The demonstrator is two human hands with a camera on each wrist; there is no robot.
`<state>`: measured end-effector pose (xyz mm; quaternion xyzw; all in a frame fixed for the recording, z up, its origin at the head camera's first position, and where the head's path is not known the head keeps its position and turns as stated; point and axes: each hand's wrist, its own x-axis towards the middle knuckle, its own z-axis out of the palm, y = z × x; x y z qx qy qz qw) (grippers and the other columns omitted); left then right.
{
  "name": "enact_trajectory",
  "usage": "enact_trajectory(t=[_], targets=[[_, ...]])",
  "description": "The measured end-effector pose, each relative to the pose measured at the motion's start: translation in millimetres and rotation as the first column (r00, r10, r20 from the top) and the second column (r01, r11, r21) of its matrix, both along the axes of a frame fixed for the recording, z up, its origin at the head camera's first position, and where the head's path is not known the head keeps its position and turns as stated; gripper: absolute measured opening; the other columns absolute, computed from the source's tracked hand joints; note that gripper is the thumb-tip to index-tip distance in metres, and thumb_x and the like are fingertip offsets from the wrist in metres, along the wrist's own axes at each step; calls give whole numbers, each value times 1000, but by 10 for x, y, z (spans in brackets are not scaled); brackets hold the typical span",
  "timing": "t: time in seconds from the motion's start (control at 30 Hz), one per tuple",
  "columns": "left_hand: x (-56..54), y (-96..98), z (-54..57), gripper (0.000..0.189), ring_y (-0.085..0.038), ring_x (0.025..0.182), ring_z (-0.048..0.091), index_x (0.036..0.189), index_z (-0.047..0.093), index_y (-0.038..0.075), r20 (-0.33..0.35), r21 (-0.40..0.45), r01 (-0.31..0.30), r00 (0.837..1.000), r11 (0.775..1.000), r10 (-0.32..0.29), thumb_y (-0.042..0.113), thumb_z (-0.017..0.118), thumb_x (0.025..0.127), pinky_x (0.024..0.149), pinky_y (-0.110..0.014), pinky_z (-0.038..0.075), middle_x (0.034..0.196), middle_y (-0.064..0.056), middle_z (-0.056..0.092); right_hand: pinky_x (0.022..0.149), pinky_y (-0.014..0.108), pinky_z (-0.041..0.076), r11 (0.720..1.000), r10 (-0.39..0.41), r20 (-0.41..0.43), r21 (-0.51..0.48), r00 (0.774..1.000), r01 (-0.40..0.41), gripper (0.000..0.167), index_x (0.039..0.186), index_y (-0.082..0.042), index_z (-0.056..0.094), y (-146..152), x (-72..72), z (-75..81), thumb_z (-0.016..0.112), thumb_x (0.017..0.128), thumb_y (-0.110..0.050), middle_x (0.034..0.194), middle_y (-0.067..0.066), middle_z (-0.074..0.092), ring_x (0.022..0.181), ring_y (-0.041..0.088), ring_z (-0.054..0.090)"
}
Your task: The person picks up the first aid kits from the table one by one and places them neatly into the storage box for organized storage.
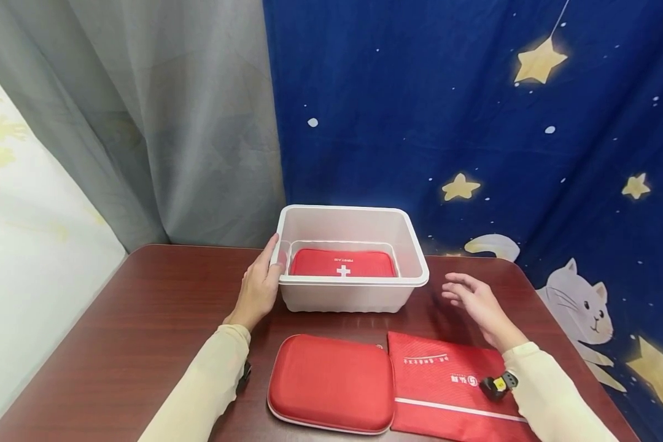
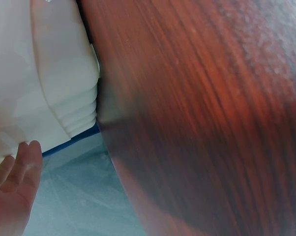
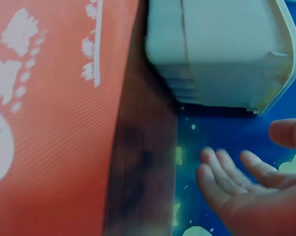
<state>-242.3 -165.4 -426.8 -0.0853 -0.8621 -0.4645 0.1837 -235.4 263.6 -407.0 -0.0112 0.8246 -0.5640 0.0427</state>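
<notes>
A white plastic bin (image 1: 339,294) stands near the table's far edge. Inside it lies a red first aid pouch (image 1: 320,261) with a white cross. My left hand (image 1: 258,288) is at the bin's left side, its fingers fairly straight along the outer wall and the thumb by the rim; the fingers (image 2: 27,169) also show against the wall in the left wrist view. My right hand (image 1: 477,304) hovers to the right of the bin, apart from it, fingers loosely bent and holding nothing. Nearer me are a red hard-shell case (image 1: 331,383) and a flat red fabric bag (image 1: 447,380).
The brown wooden table (image 1: 127,356) reaches back to a grey curtain (image 1: 215,123) and a blue star-patterned curtain (image 1: 376,123). The bag lies right against the case's right side, under my right forearm. A black device (image 1: 494,387) is strapped to my right wrist.
</notes>
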Motion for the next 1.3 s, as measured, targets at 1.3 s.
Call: enact_trajectory(t=[1.3], targets=[[-1, -2, -5, 59, -30, 140, 40, 158, 31, 20, -6, 8, -2, 1000, 1000, 2, 17, 40, 99, 111, -57, 32, 156, -10, 39, 69, 27, 55, 906, 329, 27, 275, 944, -323, 40, 121, 17, 55, 466, 255, -363, 65, 93, -10, 94, 14, 70, 78, 21, 65]])
